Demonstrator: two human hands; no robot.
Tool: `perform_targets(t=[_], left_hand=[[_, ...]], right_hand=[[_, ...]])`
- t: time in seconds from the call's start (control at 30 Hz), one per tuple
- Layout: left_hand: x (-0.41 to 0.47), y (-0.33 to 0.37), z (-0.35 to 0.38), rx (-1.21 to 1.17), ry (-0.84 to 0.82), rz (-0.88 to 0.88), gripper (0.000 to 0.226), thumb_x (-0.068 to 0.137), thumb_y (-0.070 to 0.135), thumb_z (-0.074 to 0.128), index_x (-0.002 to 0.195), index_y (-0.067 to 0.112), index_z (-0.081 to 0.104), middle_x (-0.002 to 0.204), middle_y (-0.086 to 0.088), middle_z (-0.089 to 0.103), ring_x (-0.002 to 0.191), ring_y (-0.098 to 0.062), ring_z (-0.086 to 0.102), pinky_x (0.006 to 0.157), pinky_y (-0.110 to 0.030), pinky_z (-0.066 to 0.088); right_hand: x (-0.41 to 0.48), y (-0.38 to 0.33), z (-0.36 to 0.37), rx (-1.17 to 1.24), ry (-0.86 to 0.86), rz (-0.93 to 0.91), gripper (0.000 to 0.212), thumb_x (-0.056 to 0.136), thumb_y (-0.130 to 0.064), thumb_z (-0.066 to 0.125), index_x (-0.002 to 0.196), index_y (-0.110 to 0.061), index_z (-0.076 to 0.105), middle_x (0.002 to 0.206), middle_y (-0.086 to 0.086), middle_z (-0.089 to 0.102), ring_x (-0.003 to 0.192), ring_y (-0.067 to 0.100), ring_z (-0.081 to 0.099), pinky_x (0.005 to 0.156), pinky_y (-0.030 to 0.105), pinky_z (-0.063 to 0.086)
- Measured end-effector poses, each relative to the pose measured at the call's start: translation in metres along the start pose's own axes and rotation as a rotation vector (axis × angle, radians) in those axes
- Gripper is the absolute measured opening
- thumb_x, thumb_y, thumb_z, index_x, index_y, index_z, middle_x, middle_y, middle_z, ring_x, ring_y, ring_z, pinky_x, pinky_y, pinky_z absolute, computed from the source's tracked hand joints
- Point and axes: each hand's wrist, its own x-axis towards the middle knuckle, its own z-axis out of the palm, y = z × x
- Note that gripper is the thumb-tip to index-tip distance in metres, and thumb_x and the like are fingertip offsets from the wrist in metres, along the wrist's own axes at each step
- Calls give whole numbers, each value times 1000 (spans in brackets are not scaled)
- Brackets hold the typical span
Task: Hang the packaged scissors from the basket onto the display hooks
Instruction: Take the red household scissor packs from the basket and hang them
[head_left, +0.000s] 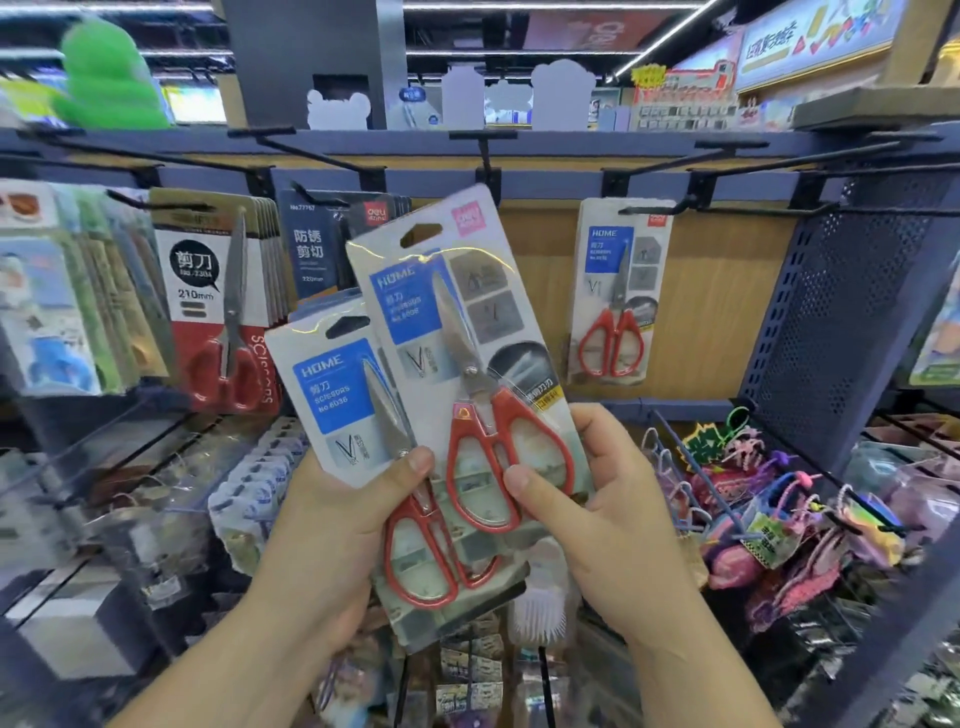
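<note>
My left hand (332, 525) grips a stack of packaged red-handled scissors, the front pack (343, 395) tilted left with a blue HOME label. My right hand (597, 499) pinches another identical pack (457, 312) by its lower edge, thumb on the red handles, and holds it up in front of the display. One matching pack (618, 291) hangs on a black hook (660, 209) at the right. An empty black hook (485, 156) sticks out above the raised pack. The basket is out of view.
Other scissors packs (218, 301) and dark packs (317, 244) hang on hooks at the left. A blue perforated shelf side (852, 312) stands at the right. Colourful trinkets (779, 514) hang on lower hooks to the right, more goods below left.
</note>
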Motion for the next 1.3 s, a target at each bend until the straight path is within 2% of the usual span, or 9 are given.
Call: perform_targets(t=[0.13,0.3,0.57,0.7,0.8,0.83,0.93,1.17,1.3], left_hand=[[2,2,-7,9,30,7,56,79,10,77,133,16,67,124,-7,77,115,-30,73,99,-51,56],[5,4,-16,23,100,17,47,77,11,71,124,19,71,113,-5,80,98,-22,78,74,-31,64],[14,9,-38,153,233,115,44,85,1,72,125,19,71,117,-1,79,108,-24,76,96,-46,57],[18,13,-45,147,231,134,45,83,4,72,125,21,71,119,1,79,110,-23,75,96,-46,56],[21,14,-48,138,223,135,51,77,10,73,126,22,70,121,0,78,113,-25,74,98,-48,55],[22,14,-48,134,217,132,51,77,10,73,127,22,70,122,0,78,114,-26,74,100,-50,55],[23,14,-49,116,188,117,52,78,9,73,129,22,70,122,-1,78,113,-26,74,102,-53,54],[25,17,-40,65,131,80,51,82,6,70,131,21,69,123,-2,78,115,-27,74,106,-55,51],[25,17,-35,38,108,73,52,85,5,69,134,20,66,125,-4,77,116,-29,73,105,-55,53]], right_hand=[[2,7,3,67,61,-43,22,84,-12,75,101,-24,68,100,5,76,93,22,75,76,32,61],[17,10,-4,75,118,-60,26,83,-16,73,107,-16,63,97,0,76,91,19,75,73,26,60],[49,35,2,59,197,-14,21,88,-18,74,105,-24,66,101,1,78,95,17,75,78,27,59],[76,53,6,-92,264,32,13,96,-19,73,104,-27,67,100,-6,77,96,13,74,83,33,59],[96,55,10,-269,275,90,14,100,-29,69,97,-31,55,93,-25,63,87,-19,61,78,8,45],[105,56,10,-310,279,100,13,100,-31,68,96,-29,55,93,-23,60,88,-18,60,75,8,44],[130,62,10,-383,282,125,18,99,-34,67,109,-19,64,104,-6,69,100,13,66,81,32,50],[145,67,4,-451,251,302,34,97,-43,67,124,-24,59,115,-9,67,104,14,62,89,38,51],[117,54,4,-533,283,266,45,99,-45,66,136,-27,50,111,-19,54,99,6,55,84,28,41]])
